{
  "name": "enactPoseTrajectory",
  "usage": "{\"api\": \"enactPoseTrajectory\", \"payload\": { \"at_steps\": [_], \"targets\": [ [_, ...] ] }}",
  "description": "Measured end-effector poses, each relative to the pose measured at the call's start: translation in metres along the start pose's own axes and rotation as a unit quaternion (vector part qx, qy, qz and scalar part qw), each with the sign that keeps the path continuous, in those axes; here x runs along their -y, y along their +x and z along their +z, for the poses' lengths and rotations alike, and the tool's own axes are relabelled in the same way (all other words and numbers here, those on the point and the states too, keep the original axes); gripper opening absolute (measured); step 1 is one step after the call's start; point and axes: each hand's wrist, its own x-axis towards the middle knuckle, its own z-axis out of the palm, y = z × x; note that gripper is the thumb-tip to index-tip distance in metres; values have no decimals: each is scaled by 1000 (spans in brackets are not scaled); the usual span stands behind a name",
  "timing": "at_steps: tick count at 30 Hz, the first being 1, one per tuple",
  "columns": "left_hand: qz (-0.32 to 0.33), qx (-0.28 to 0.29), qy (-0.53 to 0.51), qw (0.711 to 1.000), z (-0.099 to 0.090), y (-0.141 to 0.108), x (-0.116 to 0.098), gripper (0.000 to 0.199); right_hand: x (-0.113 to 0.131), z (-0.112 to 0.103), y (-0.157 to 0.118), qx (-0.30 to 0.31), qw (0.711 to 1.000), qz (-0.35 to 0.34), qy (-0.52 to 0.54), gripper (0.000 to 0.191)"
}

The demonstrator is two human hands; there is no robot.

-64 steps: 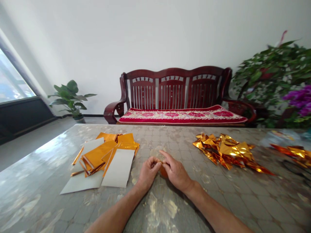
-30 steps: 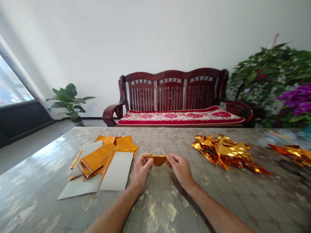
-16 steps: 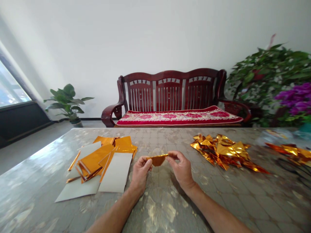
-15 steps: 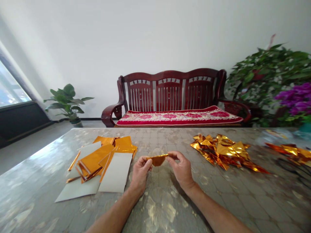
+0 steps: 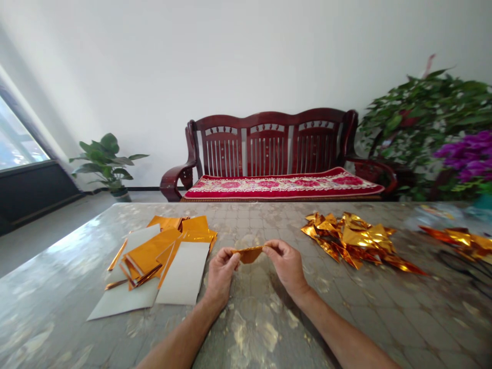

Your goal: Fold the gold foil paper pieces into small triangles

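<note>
Left hand (image 5: 221, 274) mostly closed, fingers curled, thumb and fingertips pinching left end of foil piece (image 5: 249, 254). Right hand (image 5: 286, 266) half open, thumb and index finger pinching right end, other fingers loosely curled. Hands close together, just either side of piece, both wrists low over table (image 5: 49, 266), forearms coming in from bottom of frame.

Foil piece is gold-orange, small, folded or curved, held in the air above table at centre of frame. Long axis runs nearly left-right, right end tilted slightly up and away. Straight edge on top, rounded belly hanging down toward table. Exact fold hard to tell at this size.

Left of hands: gold foil strips (image 5: 149, 251) lying in loose overlapping stack on white sheets (image 5: 184, 274). Right of hands: crumpled gold foil pile (image 5: 348, 238). Second foil pile (image 5: 457, 241) at right edge, blurred. Dark thing below it too blurred to name.

Behind table, upper centre: dark red wooden bench (image 5: 269, 148) with red floral cushion (image 5: 282, 187). Potted plant (image 5: 107, 161) at left by wall, leafy plant (image 5: 423, 123) with purple flowers (image 5: 465, 159) at right, window (image 5: 15, 138) at far left.
</note>
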Motion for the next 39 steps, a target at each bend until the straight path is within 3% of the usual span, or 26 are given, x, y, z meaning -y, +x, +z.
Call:
{"api": "enactPoseTrajectory", "payload": {
  "at_steps": [11, 15, 19, 26, 39],
  "targets": [
    [20, 7, 70, 997, -2, -1, -2, 20, -3, -3, 0, 56, 994, -4, -96, 25],
    [16, 1, 66, 998, -3, 0, -4, 23, -2, 0, -1, 95, 992, 79, 12, 29],
    [-21, -4, 15, 1000, -4, 3, -4, 31, -2, 0, -2, 123, 973, 139, 135, 40],
    [-100, 17, -56, 993, -2, 3, -5, 41, -6, -3, 2, 82, 979, 117, 148, 38],
    [-114, 16, -48, 992, -1, 2, -2, 39, -5, -2, -1, 164, 963, 96, 189, 31]
  ]
}}
